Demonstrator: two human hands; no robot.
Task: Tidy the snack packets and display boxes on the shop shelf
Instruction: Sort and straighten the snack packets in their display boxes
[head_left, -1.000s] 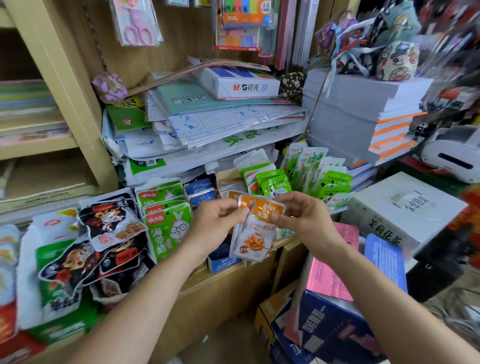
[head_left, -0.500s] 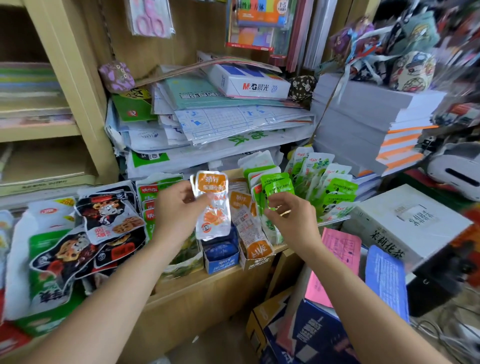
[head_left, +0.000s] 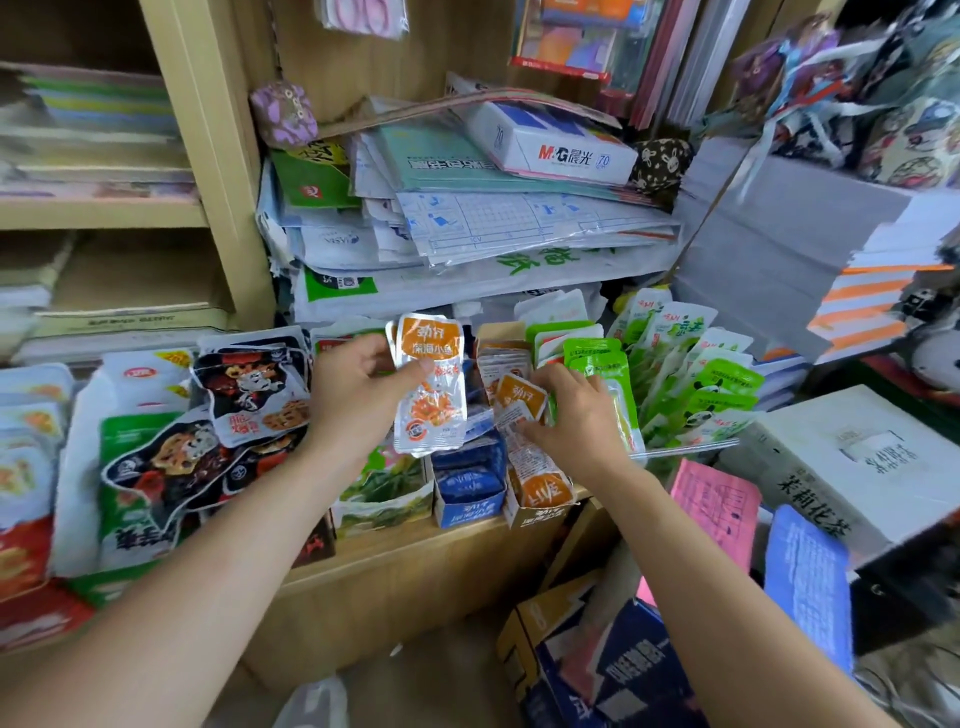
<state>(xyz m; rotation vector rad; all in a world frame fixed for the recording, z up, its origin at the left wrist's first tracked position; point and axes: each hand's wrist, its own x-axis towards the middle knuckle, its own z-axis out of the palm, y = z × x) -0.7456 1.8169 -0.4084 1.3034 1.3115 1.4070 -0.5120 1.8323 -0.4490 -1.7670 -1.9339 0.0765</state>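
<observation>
My left hand (head_left: 358, 387) pinches a small stack of orange-and-silver snack packets (head_left: 430, 384), held upright above the shelf. My right hand (head_left: 574, 415) reaches into the orange display box (head_left: 540, 499), fingers curled over the orange packets (head_left: 519, 397) standing in it. A blue display box (head_left: 467, 486) stands just left of the orange one. Green packets (head_left: 696, 384) fan out to the right of my right hand. Black and green snack bags (head_left: 208, 431) lie piled to the left on the wooden shelf (head_left: 405, 551).
Stacked papers and a white M&G box (head_left: 550, 143) overhang the snack row from behind. A white carton (head_left: 852, 462) and pink and blue sheets sit at the right. Open cardboard boxes (head_left: 597, 654) stand on the floor below the shelf edge.
My left hand has stayed raised with its orange packets. My right hand has moved down from the green packets onto the orange packets in the display box. The view has shifted closer.
</observation>
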